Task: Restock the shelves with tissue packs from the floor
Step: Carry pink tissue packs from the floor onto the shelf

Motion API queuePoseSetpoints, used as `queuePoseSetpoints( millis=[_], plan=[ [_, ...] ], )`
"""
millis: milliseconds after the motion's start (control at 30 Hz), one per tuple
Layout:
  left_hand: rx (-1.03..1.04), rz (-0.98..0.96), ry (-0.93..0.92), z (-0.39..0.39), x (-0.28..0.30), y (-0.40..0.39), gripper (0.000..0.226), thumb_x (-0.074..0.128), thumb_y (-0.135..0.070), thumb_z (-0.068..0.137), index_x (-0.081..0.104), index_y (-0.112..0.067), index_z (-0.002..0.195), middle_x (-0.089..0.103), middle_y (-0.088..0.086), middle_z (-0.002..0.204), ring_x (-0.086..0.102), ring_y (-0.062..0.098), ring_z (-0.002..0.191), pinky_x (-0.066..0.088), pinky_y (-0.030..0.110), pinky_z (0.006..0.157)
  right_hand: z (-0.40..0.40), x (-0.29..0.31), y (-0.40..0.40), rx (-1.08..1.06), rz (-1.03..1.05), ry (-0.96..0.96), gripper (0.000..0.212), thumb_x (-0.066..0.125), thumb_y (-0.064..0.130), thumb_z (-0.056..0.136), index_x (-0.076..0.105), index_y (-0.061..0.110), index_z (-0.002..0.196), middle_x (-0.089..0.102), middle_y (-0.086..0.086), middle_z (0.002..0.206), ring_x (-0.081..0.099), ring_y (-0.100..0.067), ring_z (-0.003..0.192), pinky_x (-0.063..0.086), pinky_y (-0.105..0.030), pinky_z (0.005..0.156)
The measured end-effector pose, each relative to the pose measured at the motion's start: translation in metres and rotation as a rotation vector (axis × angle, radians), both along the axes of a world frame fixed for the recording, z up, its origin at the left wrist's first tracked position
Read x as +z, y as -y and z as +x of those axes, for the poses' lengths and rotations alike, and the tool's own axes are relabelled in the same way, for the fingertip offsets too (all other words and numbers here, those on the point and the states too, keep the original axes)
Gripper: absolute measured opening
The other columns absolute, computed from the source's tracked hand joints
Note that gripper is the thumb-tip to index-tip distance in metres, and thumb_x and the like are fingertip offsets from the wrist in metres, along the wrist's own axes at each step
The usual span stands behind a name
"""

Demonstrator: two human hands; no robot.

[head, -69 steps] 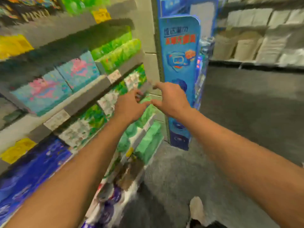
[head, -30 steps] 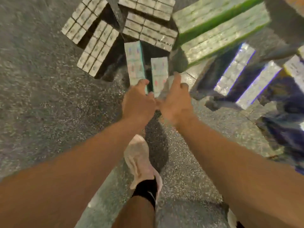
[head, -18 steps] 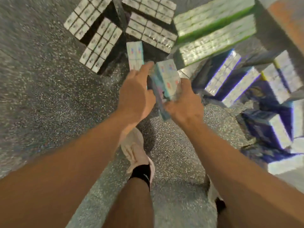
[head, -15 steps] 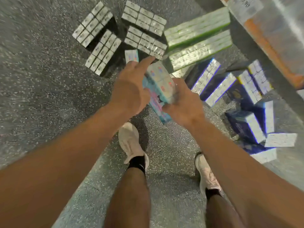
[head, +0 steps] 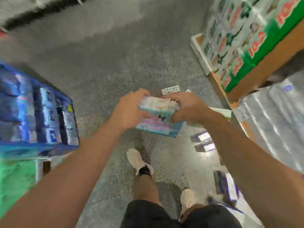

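- Nearest: the person's legs and two pale shoes (head: pixel 137 159) stand on the speckled floor (head: pixel 105 71). Loose blue packs (head: pixel 204 143) lie just beside the right foot; stepping back onto one could cause a trip.
- Mid-distance: the tissue pack (head: pixel 158 118), teal and pink, is off the floor at about waist height, between both hands.
- Left hand (head: pixel 131 111) grips the pack's left end, fingers curled over the top edge.
- Right hand (head: pixel 185 107) grips the right end likewise. Both hands are clamped on the one pack.
- Risk: the wrapper looks slick, so a fast turn could slip it loose.
- Far: the shelf (head: pixel 256 69) of green-printed packs stands at right; heavy blur hides detail.
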State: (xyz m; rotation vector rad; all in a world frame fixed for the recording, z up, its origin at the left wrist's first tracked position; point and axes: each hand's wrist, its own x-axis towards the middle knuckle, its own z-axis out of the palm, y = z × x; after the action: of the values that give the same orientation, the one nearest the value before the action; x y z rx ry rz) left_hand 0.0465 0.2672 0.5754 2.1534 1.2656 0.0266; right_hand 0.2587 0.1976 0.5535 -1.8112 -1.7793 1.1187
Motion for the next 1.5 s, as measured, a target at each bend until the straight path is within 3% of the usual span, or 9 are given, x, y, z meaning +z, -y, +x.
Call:
queuePoseSetpoints(
  millis=[167, 367, 467, 633, 800, 967, 1200, 1300, 1500],
  plan=[
    [0.391, 0.168, 0.009, -0.176, 0.13, 0.083, 0.078, 0.069, -0.062, 0.052, 0.058, -0.021, 0.117, 0.068, 0.003, 0.106, 0.064, 0.026, 0.097, 0.049, 0.037, 0.081, -0.157, 0.107, -0.004, 0.311, 0.266, 0.032, 0.086, 0.077, 0.048, 0.052, 0.055, 0.027, 0.132, 0.06, -0.011, 0.109, 0.056, -0.027, 0.102, 0.04, -0.031, 0.086],
    [0.895, 0.405, 0.029, -0.398, 0.263, 0.217, 0.069, 0.074, -0.052, 0.052, 0.06, -0.03, 0.116, 0.067, 0.001, 0.107, 0.062, 0.022, 0.096, 0.049, 0.035, 0.084, -0.404, 0.229, 0.036, 0.568, 0.536, -0.224, 0.085, 0.075, 0.042, 0.054, 0.056, 0.014, 0.132, 0.062, -0.008, 0.114, 0.057, -0.023, 0.105, 0.037, -0.02, 0.088],
    [1.096, 0.518, 0.009, -0.497, 0.311, 0.3, 0.065, 0.08, -0.047, 0.058, 0.06, -0.029, 0.117, 0.067, 0.001, 0.112, 0.061, 0.022, 0.101, 0.049, 0.035, 0.085, -0.528, 0.269, 0.084, 0.652, 0.555, -0.413, 0.079, 0.076, 0.047, 0.059, 0.055, 0.024, 0.131, 0.06, 0.003, 0.117, 0.057, -0.01, 0.101, 0.04, -0.013, 0.086],
    [1.404, 0.658, -0.132, -0.647, 0.354, 0.438, 0.059, 0.082, -0.034, 0.072, 0.056, -0.032, 0.125, 0.06, 0.002, 0.123, 0.056, 0.024, 0.11, 0.046, 0.034, 0.087, -0.741, 0.309, 0.178, 0.906, 0.569, -0.634, 0.069, 0.079, 0.049, 0.065, 0.048, 0.046, 0.126, 0.06, 0.008, 0.12, 0.062, -0.011, 0.105, 0.056, -0.041, 0.083],
    [1.61, 0.759, -0.17, -0.764, 0.376, 0.526, 0.061, 0.084, -0.033, 0.07, 0.059, -0.031, 0.126, 0.062, 0.004, 0.123, 0.056, 0.024, 0.112, 0.045, 0.035, 0.093, -0.892, 0.323, 0.259, 0.979, 0.601, -0.793, 0.065, 0.073, 0.05, 0.073, 0.047, 0.037, 0.132, 0.055, 0.008, 0.123, 0.058, -0.015, 0.11, 0.054, -0.046, 0.084],
    [1.676, 0.915, -0.141, -0.844, 0.378, 0.516, 0.06, 0.081, -0.032, 0.073, 0.059, -0.029, 0.128, 0.061, 0.002, 0.12, 0.057, 0.023, 0.109, 0.046, 0.039, 0.095, -0.988, 0.34, 0.246, 0.996, 0.689, -0.824, 0.056, 0.073, 0.037, 0.08, 0.052, 0.028, 0.132, 0.054, 0.012, 0.126, 0.054, -0.01, 0.114, 0.051, -0.044, 0.091],
    [1.734, 1.12, -0.089, -0.921, 0.38, 0.399, 0.056, 0.076, -0.028, 0.081, 0.055, -0.03, 0.132, 0.055, -0.004, 0.123, 0.05, 0.01, 0.107, 0.041, 0.029, 0.093, -1.094, 0.366, 0.13, 0.987, 0.905, -0.813, 0.057, 0.077, 0.024, 0.081, 0.055, 0.018, 0.133, 0.054, -0.001, 0.137, 0.047, -0.018, 0.13, 0.041, -0.042, 0.107],
    [1.756, 1.127, -0.064, -0.951, 0.382, 0.344, 0.056, 0.076, -0.027, 0.081, 0.055, -0.03, 0.132, 0.054, -0.003, 0.126, 0.052, 0.014, 0.113, 0.043, 0.031, 0.098, -1.128, 0.376, 0.076, 1.003, 0.954, -0.77, 0.056, 0.077, 0.022, 0.081, 0.055, 0.013, 0.132, 0.055, -0.007, 0.136, 0.047, -0.021, 0.129, 0.035, -0.029, 0.108],
    [1.866, 1.012, -0.121, -0.996, 0.373, 0.279, 0.053, 0.071, -0.041, 0.084, 0.056, -0.029, 0.133, 0.055, 0.003, 0.122, 0.055, 0.021, 0.11, 0.04, 0.029, 0.09, -1.174, 0.382, 0.002, 1.123, 0.939, -0.6, 0.058, 0.075, 0.028, 0.081, 0.055, 0.013, 0.133, 0.058, -0.006, 0.132, 0.052, -0.021, 0.122, 0.038, -0.029, 0.104]
  ],
)
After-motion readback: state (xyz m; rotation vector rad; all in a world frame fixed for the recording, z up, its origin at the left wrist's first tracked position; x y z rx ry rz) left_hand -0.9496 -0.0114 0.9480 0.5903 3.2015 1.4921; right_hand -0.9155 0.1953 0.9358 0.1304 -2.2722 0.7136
